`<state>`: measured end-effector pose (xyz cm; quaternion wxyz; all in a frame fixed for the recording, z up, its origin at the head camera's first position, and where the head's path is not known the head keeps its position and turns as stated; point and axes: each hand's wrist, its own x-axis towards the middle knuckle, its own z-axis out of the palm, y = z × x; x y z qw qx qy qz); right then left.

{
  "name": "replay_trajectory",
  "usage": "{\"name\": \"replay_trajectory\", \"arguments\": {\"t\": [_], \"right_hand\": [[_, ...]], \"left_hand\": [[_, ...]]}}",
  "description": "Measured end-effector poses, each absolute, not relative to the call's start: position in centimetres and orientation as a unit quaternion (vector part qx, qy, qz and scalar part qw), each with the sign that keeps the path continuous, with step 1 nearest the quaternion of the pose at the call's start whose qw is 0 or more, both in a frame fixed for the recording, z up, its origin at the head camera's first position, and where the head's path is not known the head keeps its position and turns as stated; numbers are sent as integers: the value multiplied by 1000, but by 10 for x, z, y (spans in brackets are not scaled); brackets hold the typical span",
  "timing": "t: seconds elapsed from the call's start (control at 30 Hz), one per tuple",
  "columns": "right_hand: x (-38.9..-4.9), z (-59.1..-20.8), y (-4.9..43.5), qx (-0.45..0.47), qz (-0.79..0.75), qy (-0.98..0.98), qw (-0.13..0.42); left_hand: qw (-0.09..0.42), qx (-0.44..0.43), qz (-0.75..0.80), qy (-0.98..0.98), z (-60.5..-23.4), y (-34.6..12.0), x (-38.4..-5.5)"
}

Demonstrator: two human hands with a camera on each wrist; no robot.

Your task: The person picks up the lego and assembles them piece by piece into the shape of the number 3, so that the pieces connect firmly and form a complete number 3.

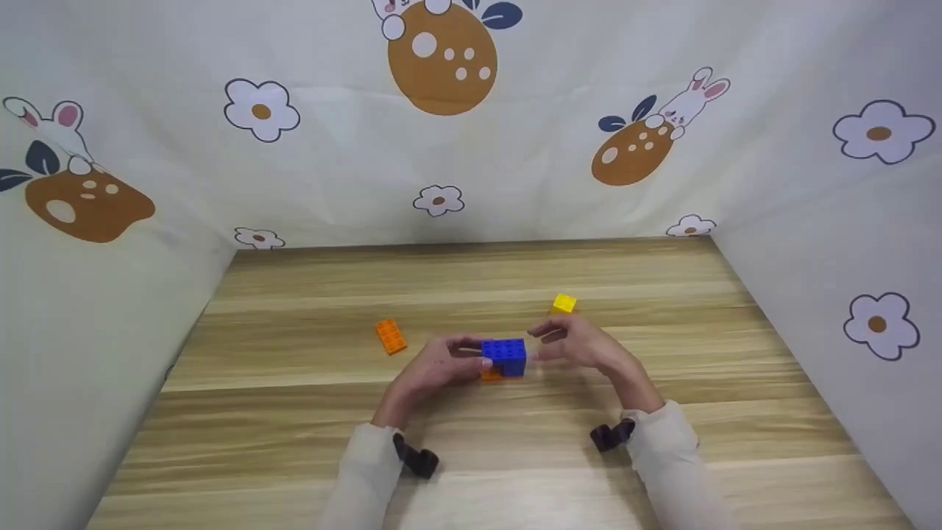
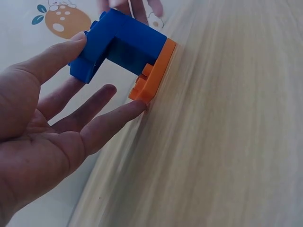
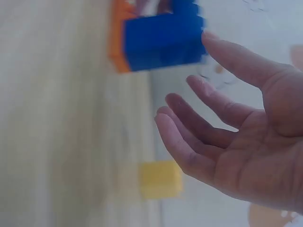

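A small assembly stands on the wooden table: an orange plate brick at the bottom, with blue building bricks stacked on its right end. The topmost blue brick reaches out to the left over a gap. My left hand pinches this overhanging end, thumb in front and a finger behind; a lower finger comes right up to the orange plate. On the other side my right hand is apart from most of the stack, fingers loosely bent and holding nothing. Its thumb tip overlaps the blue corner in the right wrist view.
A loose orange brick lies on the table to the left of the assembly. Behind my right hand sits a yellow brick. Patterned cloth walls border the table at the back and both sides.
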<state>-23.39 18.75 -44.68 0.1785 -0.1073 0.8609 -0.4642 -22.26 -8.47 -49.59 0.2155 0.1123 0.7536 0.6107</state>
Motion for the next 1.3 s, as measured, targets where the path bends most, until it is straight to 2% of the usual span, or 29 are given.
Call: {"name": "replay_trajectory", "arguments": {"t": [0.17, 0.3, 0.47, 0.6, 0.73, 1.0, 1.3], "right_hand": [[-242, -434, 198, -93, -502, 848, 144], [-253, -432, 201, -58, -544, 833, 84], [-266, -442, 208, 4, -581, 814, 6], [-276, -458, 219, 41, -608, 793, -22], [-282, -472, 228, 53, -632, 773, 0], [-286, -491, 233, 66, -663, 738, 110], [-289, -493, 228, 87, -653, 745, 104]], "left_hand": [[225, 97, 600, 761, -495, -86, -222], [226, 93, 601, 761, -494, -86, -222], [217, 96, 599, 765, -495, -85, -222], [216, 102, 593, 769, -497, -85, -222], [215, 101, 591, 771, -498, -85, -222], [221, 103, 607, 757, -500, -83, -224], [228, 102, 611, 751, -498, -82, -224]]}}
